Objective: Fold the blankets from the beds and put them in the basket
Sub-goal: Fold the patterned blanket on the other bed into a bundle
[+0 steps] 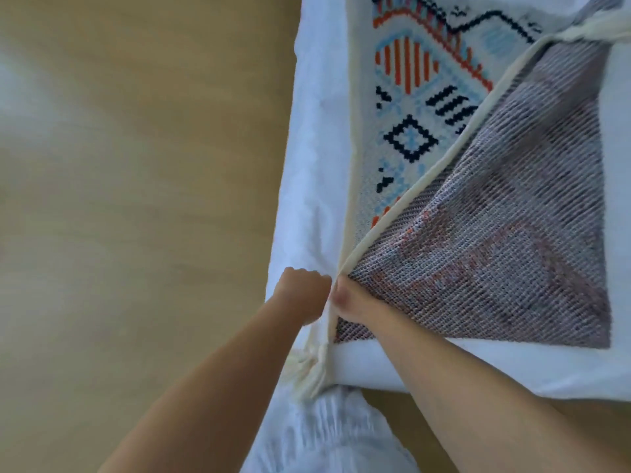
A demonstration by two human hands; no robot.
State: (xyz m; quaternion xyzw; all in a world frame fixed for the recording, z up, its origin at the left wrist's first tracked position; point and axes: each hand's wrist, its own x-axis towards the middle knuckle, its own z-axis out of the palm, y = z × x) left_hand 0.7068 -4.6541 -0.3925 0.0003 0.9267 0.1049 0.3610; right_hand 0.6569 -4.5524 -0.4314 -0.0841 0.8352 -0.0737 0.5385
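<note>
**Head view: blanket turned over on the bed, both hands at its near edge**

The blanket [413, 107] lies flat on the white bed [312, 158], close to the bed's left side, with wooden floor [136, 172] beyond. Its patterned face is up: blue, orange and black shapes on a pale ground. Its length appears to run away from the person, up the frame.

One corner is turned back, showing the grey-mauve underside [505, 233]. The cream-bordered edge runs diagonally from the hands to a knotted tassel [336, 34] at upper right.

The left hand [302, 295] has its grip curled tight on the cream border. The right hand [355, 305], touching it, pinches the turned-over layer, fingers curled under. A second tassel [307, 367] hangs off the bed's near corner.
</note>
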